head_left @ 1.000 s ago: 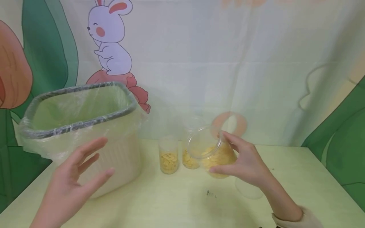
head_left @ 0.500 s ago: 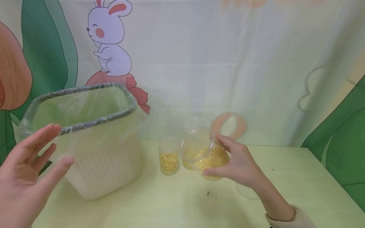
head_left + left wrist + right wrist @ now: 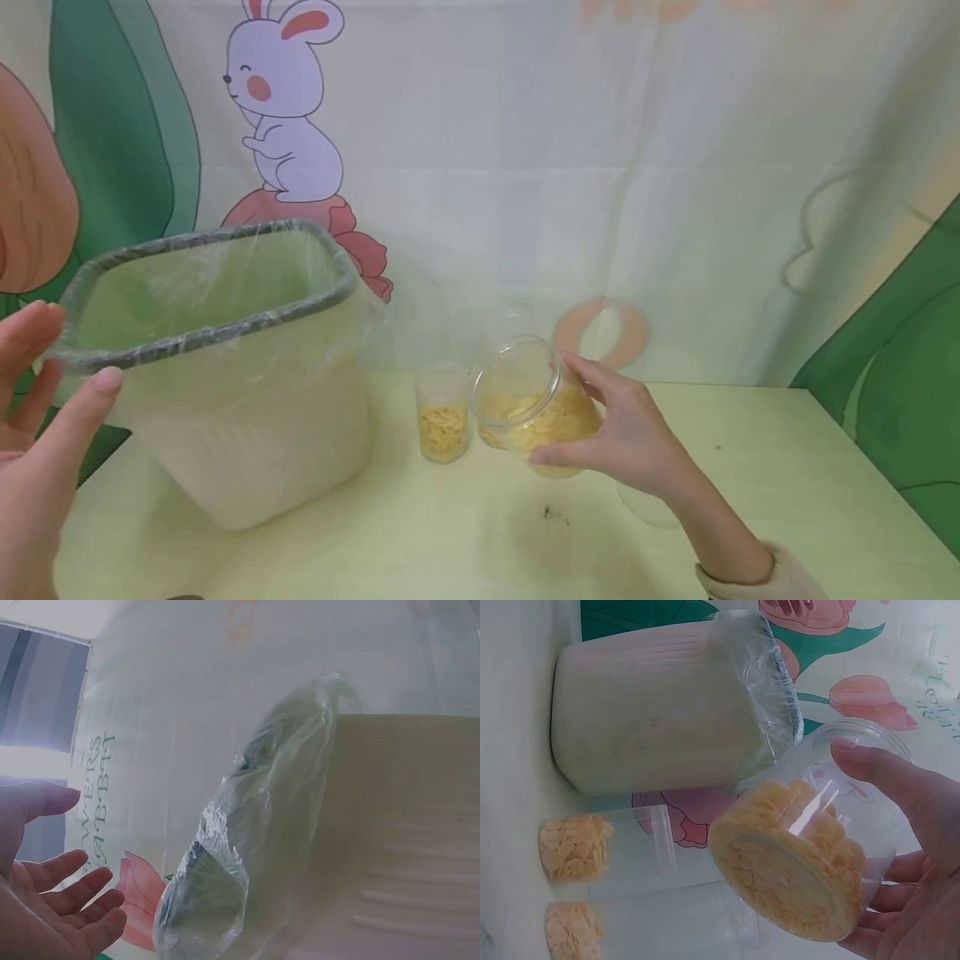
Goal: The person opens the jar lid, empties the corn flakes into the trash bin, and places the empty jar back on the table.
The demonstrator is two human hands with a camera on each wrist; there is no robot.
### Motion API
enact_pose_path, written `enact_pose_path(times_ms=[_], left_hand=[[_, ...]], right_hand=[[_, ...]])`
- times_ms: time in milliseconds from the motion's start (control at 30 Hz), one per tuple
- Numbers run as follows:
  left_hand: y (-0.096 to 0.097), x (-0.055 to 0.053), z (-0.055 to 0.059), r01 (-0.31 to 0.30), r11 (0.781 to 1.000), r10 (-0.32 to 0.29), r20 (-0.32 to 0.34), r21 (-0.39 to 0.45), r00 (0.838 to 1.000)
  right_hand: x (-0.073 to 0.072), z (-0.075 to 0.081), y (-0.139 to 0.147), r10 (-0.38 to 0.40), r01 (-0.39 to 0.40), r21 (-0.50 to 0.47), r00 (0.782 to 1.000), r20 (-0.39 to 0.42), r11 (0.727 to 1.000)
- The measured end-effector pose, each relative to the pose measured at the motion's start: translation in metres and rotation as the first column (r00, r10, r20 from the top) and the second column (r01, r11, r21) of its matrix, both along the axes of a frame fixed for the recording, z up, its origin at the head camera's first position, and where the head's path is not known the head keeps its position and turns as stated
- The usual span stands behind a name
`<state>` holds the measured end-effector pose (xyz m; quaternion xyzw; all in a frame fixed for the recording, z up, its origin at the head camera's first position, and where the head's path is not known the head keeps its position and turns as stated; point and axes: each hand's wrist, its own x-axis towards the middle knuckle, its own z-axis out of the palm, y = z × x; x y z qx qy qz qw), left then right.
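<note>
My right hand (image 3: 618,421) grips a clear wide-mouthed jar (image 3: 810,840) partly filled with yellow flakes. The jar is tilted, its open mouth toward the left in the head view. Behind and left of it stand two slim clear containers with the same flakes: one (image 3: 442,429) in full sight, the other (image 3: 574,930) mostly covered by the jar in the head view. With fingers spread, my left hand (image 3: 37,450) is beside the near left corner of a trash bin (image 3: 262,442). The bin has a grey rim and a clear plastic liner (image 3: 292,787). Nothing is in the left hand.
A clear round object (image 3: 648,506) lies on the table (image 3: 795,500) under my right forearm, partly hidden. Small dark specks (image 3: 555,514) lie in front of the jar. A printed curtain (image 3: 675,208) with a rabbit and flowers hangs behind the table.
My left hand has moved left, from in front of the bin to its left corner. My right hand has shifted slightly left with the jar still in its grip.
</note>
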<state>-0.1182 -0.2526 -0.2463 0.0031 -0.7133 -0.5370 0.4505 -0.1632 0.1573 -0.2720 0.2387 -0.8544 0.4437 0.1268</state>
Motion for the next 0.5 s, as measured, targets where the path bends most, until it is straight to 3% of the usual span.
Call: enact_pose_path(times_ms=[233, 400, 500], left_hand=[[0.0, -0.01, 0.004, -0.162, 0.986, 0.161, 0.036, 0.042, 0.986], [-0.022, -0.028, -0.011, -0.195, 0.98, 0.193, 0.041, 0.041, 0.98], [-0.024, -0.033, -0.014, -0.212, 0.976, 0.21, 0.048, 0.045, 0.977]], right_hand=[[-0.001, -0.001, 0.001, -0.002, 0.002, 0.005, 1.0, 0.002, 1.0], [0.0, -0.002, 0.002, -0.01, 0.01, 0.016, 1.0, 0.01, 1.0], [0.0, -0.002, 0.003, -0.025, 0.024, 0.024, 0.999, 0.023, 0.999]])
